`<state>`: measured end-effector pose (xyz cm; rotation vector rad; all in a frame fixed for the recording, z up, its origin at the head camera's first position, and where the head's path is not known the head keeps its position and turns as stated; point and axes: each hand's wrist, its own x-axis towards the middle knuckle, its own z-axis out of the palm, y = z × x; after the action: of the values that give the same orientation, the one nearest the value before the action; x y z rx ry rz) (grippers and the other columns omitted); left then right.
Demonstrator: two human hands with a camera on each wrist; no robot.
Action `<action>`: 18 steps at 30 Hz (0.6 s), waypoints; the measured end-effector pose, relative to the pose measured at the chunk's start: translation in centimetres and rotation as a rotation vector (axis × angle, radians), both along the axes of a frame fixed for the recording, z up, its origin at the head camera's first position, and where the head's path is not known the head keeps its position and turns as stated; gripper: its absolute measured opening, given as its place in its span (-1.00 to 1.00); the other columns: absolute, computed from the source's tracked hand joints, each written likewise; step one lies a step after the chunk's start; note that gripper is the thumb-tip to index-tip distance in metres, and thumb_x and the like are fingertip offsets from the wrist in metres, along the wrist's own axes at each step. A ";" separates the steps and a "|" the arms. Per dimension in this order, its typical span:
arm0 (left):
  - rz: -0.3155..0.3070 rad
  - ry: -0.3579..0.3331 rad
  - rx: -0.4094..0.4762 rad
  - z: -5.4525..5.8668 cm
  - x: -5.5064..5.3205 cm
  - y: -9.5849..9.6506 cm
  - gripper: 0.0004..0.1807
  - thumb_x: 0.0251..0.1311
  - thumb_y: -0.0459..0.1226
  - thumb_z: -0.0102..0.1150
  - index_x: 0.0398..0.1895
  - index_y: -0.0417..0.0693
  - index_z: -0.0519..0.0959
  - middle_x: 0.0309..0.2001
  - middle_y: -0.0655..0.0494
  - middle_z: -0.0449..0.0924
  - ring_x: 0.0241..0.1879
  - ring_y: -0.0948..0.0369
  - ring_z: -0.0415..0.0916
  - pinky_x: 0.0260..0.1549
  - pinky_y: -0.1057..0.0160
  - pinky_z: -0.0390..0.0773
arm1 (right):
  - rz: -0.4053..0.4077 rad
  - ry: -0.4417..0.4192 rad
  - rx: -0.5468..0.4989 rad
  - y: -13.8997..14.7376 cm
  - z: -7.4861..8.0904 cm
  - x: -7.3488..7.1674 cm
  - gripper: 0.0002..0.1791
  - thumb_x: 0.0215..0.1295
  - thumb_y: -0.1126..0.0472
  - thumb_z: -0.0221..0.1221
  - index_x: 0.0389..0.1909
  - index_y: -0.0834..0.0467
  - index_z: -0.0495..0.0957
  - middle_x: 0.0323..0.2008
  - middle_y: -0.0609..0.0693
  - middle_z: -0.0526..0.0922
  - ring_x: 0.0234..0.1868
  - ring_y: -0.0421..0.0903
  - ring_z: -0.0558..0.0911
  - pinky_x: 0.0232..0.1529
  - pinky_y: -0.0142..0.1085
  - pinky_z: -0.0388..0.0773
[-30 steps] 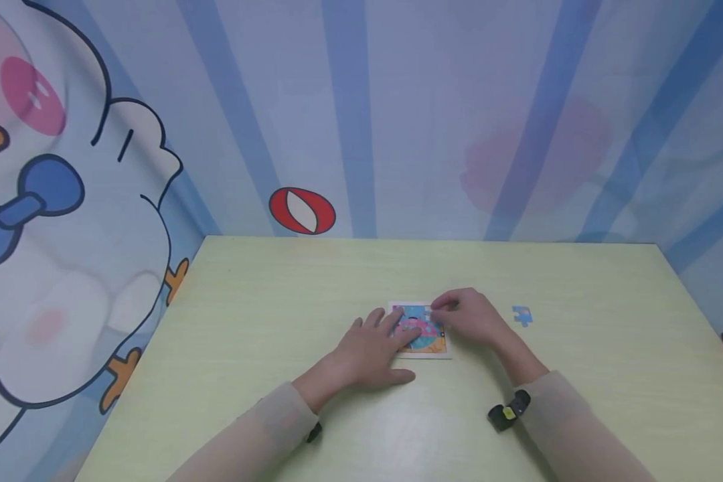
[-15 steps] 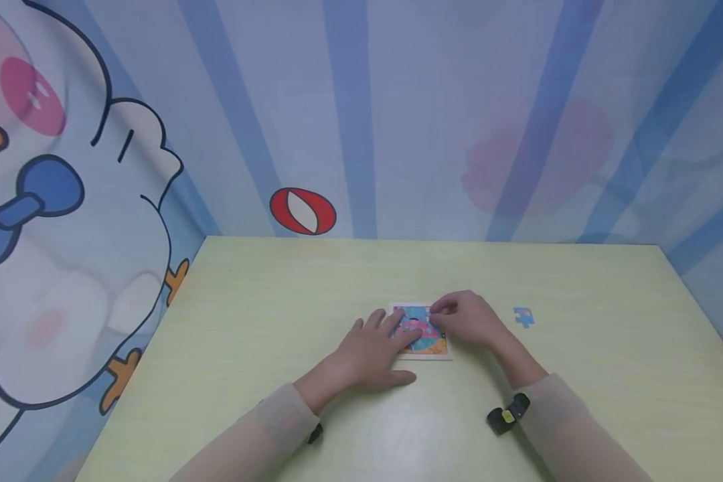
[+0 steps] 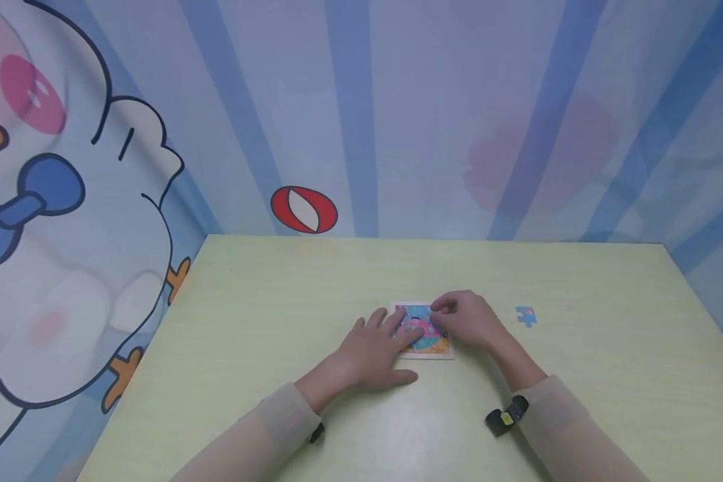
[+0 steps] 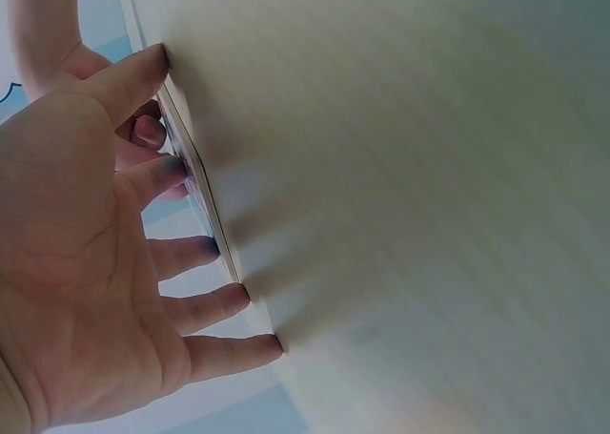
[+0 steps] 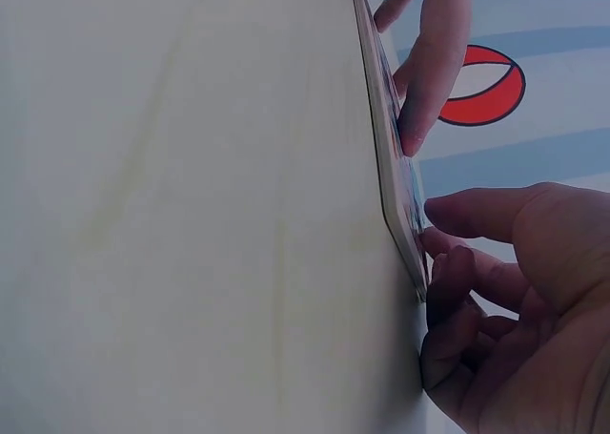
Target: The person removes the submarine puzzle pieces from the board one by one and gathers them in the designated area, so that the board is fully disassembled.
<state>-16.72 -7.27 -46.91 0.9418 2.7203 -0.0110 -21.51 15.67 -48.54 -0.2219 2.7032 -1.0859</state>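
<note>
A small square jigsaw puzzle [image 3: 424, 343] with a white border and a blue, pink and orange picture lies flat on the table. My left hand [image 3: 370, 353] is spread over its left side; some fingertips touch the board and the thumb rests on the table, as the left wrist view also shows. At the upper right corner, my right hand [image 3: 468, 318] pinches a puzzle piece between thumb and index finger. That piece is almost wholly hidden by the fingertips. In the right wrist view, the other fingers of the right hand [image 5: 543, 291] are curled beside the board's edge.
One loose blue puzzle piece [image 3: 526, 316] lies on the table to the right of my right hand. The pale wooden table [image 3: 277, 288] ends at a cartoon-printed cloth backdrop [image 3: 416, 134]. Each wrist wears a black device on a strap.
Both hands keep almost the same places. The right fingertips have moved only slightly at the puzzle's upper right corner; the whole view has shifted a little.
</note>
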 end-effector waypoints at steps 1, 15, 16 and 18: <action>0.000 0.001 -0.002 0.0 0.0 0.0 -0.13 0.35 0.36 0.04 0.67 0.42 0.10 0.66 -0.02 -0.06 0.58 -0.15 -0.02 0.37 -0.26 0.27 | -0.002 -0.004 0.002 0.0 0.1 0.0 -0.73 0.37 0.09 0.28 -0.03 0.14 0.75 -0.15 0.03 0.72 -0.08 0.02 0.64 0.00 0.02 0.57; 0.005 -0.002 0.002 -0.1 -0.1 0.1 -0.12 0.33 0.36 0.06 0.66 0.43 0.11 0.66 -0.01 -0.06 0.57 -0.14 -0.01 0.37 -0.26 0.27 | 0.008 -0.033 -0.026 0.1 0.4 0.1 -0.74 0.38 0.10 0.29 -0.04 0.16 0.74 -0.17 0.03 0.71 -0.08 0.01 0.64 0.04 0.03 0.55; 0.006 -0.004 0.003 0.0 -0.1 0.1 -0.12 0.33 0.36 0.06 0.66 0.43 0.11 0.67 -0.01 -0.06 0.58 -0.14 -0.01 0.38 -0.27 0.26 | 0.009 -0.035 -0.027 0.0 0.4 0.2 -0.73 0.38 0.10 0.29 -0.04 0.16 0.74 -0.17 0.02 0.71 -0.09 0.01 0.64 0.03 0.03 0.55; 0.006 -0.006 0.006 -0.1 -0.1 0.1 -0.12 0.33 0.36 0.07 0.66 0.43 0.11 0.66 -0.01 -0.05 0.57 -0.14 -0.01 0.37 -0.27 0.27 | 0.010 -0.037 -0.028 0.0 0.4 0.2 -0.73 0.38 0.10 0.29 -0.03 0.17 0.73 -0.18 0.02 0.71 -0.10 0.00 0.63 0.02 0.02 0.55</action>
<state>-16.82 -7.21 -46.97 0.9334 2.7191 0.0016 -21.28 15.72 -48.12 -0.2183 2.6526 -1.1150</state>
